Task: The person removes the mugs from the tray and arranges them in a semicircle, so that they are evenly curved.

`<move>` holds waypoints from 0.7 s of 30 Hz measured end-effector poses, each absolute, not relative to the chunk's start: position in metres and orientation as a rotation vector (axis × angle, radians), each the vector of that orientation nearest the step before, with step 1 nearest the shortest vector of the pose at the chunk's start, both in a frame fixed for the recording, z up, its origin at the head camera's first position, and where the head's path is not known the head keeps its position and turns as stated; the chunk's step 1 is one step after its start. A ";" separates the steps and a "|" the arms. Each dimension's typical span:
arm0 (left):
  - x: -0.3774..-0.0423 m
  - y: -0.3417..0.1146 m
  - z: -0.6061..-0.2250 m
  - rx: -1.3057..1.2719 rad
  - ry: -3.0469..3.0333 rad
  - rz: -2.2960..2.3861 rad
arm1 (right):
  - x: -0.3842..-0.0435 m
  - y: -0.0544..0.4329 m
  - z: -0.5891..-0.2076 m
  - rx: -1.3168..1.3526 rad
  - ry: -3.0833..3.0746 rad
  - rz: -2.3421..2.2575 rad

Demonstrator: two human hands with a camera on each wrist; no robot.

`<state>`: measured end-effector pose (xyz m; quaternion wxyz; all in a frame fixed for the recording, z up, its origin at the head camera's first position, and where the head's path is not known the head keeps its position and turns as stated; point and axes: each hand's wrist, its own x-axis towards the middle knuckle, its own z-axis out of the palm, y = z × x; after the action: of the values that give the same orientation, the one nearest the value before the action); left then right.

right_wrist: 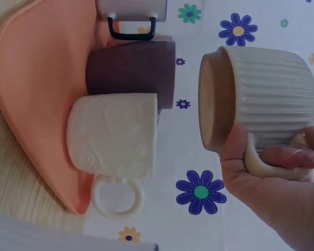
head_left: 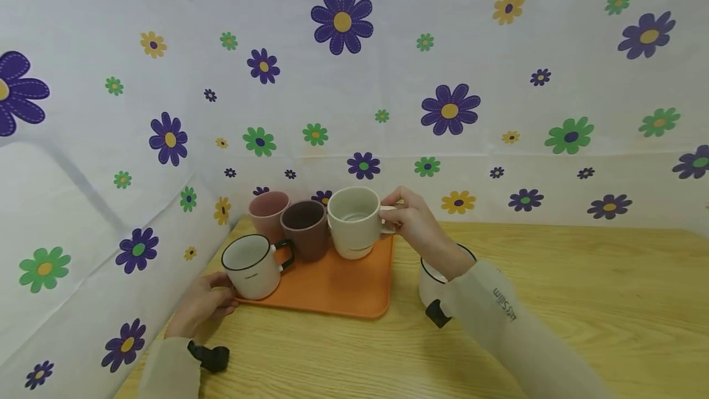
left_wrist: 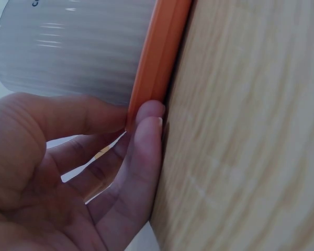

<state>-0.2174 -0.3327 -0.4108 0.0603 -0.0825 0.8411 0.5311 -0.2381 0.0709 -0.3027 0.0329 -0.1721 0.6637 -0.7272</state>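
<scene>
Ribbed cream mug: and here it is, the ribbed cream mug, held up over the orange tray, tan base downward, just above the row of cups!
Mug-to-mug danger: a knock looks the likeliest trouble, as the white embossed mug is stood close underneath and is mostly hidden in the head view; if the ribbed mug were lowered too soon, a rim could be chipped.
Handle danger: all the weight is carried off to one side by the handle, so a tilt could be caused if the pinch were loosened.
Tray danger: should the edge be tugged or lifted, the black-rimmed mug at the near left corner could be tipped, with the plum cup and the pink cup jostled behind it.
Forearm danger: a second black-rimmed mug is partly covered by the right sleeve on the wooden surface; it could be swept by a low elbow.
Right grip: closed in on that handle, the right grip is seen with thumb and curled fingers pinching, the mug's body left free.
Left grip: barely parted, the left grip is clamped on the tray's edge, thumb at the rim, fingertips tucked against the underside, right beside the black-rimmed mug.
</scene>
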 end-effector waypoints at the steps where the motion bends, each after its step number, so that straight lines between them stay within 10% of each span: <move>1: -0.218 -0.332 -0.411 -0.255 2.543 1.612 | -0.238 0.073 -0.302 -0.528 2.051 -2.236; 21: -0.216 -0.330 -0.409 -0.252 2.530 1.638 | -0.236 0.111 -0.294 -0.515 2.054 -2.274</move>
<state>-0.2158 -0.3301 -0.4089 0.0585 -0.0833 0.8352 0.5405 -0.2358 0.1112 -0.2942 0.0171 -0.1657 0.6609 -0.7318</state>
